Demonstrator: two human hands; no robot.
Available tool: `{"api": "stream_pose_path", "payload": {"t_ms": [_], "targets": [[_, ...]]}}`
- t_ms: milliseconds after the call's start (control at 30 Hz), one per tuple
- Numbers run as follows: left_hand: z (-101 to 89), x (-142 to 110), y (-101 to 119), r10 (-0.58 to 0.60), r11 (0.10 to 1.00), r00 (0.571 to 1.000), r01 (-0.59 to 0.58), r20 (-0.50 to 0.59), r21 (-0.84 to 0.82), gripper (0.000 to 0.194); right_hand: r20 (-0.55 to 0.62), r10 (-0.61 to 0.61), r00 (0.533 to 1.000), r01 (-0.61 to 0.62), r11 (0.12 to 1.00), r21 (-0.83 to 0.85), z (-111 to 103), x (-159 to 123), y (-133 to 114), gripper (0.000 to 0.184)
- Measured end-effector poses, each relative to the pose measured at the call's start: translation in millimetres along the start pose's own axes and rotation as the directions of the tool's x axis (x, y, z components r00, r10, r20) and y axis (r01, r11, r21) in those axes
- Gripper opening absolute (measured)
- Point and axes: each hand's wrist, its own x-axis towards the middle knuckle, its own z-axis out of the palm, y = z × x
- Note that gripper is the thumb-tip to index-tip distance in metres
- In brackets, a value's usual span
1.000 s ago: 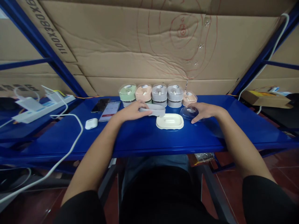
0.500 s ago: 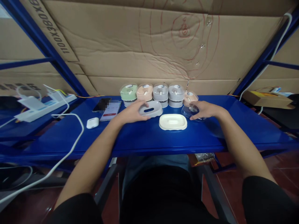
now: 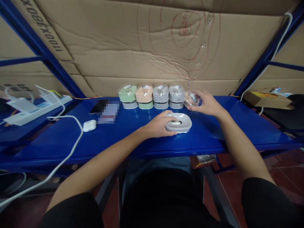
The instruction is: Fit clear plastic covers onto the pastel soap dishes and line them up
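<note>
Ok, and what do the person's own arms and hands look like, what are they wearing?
Both arms come out of short black sleeves and are bare below them. The left hand and right hand wear no gloves, and no watch, ring or bracelet shows.

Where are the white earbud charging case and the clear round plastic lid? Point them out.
white earbud charging case (image 3: 89, 125), head view, point on the middle of its top.
clear round plastic lid (image 3: 192, 99), head view, point on its domed top.
</note>
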Motion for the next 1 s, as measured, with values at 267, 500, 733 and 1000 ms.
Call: {"api": "stream_pose_path", "payload": {"t_ms": [267,500,733,1000], "targets": [[4.7,-4,-19,-0.126,0.975,0.992,0.124,0.002,-0.184,0.126,0.082,-0.204,0.975,0.189,0.968,0.168,11,-4,-22,0.102],[12.8,-3,-30,-0.203,0.933,0.979,0.187,-0.02,-0.308,0.156,0.287,-0.425,0.859,0.341,0.891,0.299,34,-10,-51,0.093],[8.8,-3,-34,-0.182,0.942,0.982,0.159,-0.053,-0.294,0.151,0.28,-0.445,0.851,0.355,0.879,0.318,53,-10,-53,0.093],[2.1,-5,-28,-0.187,0.963,0.981,0.173,-0.048,-0.205,0.137,0.304,-0.407,0.861,0.347,0.909,0.231,55,-13,-61,0.09]]}}
